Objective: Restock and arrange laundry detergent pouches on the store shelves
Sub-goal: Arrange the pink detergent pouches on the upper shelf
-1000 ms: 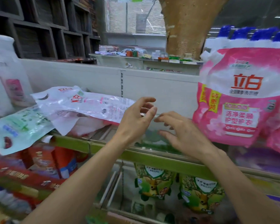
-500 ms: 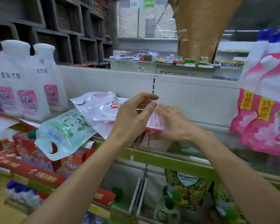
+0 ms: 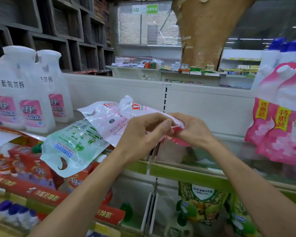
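cam: just 1, head-worn, wide-angle | facing: looking fwd + a bit down over green shelf rail [image 3: 186,172] | dist: sitting rly close, forearms filling bottom corners, left hand [image 3: 143,134] & right hand [image 3: 193,130] showing mid-frame at white pouch [image 3: 109,120] | top: rest of store showing far off

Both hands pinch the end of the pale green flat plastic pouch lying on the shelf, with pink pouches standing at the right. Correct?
No: in the head view the left hand and right hand pinch the end of the white-and-pink flat plastic pouch, which overlaps the pale green pouch. The pink pouches do stand at the right.
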`<act>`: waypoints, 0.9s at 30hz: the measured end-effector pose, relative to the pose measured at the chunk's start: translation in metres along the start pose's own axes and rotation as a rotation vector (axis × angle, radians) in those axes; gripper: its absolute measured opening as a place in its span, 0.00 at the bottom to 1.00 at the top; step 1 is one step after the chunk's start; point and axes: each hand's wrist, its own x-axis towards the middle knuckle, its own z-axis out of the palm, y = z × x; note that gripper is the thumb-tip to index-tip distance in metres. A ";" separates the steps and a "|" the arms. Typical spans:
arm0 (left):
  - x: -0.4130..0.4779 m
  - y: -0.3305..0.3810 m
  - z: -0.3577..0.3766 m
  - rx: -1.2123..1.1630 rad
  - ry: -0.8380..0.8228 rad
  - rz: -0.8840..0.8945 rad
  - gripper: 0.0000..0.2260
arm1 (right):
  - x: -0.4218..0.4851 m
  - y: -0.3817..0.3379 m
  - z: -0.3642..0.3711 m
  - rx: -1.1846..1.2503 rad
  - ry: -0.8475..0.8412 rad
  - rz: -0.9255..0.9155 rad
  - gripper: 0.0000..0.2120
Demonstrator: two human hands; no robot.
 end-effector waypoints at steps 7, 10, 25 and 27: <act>0.002 -0.001 0.010 0.181 -0.148 0.039 0.09 | 0.004 0.009 0.001 0.190 0.176 0.088 0.08; 0.004 -0.004 0.015 0.108 -0.047 0.085 0.09 | 0.009 0.018 0.003 0.302 0.215 0.143 0.08; 0.043 -0.018 0.005 0.127 0.282 -0.148 0.14 | -0.002 0.045 -0.019 0.853 0.374 0.294 0.11; 0.056 -0.022 0.003 0.100 0.121 -0.297 0.24 | -0.008 0.043 -0.024 0.899 0.368 0.284 0.13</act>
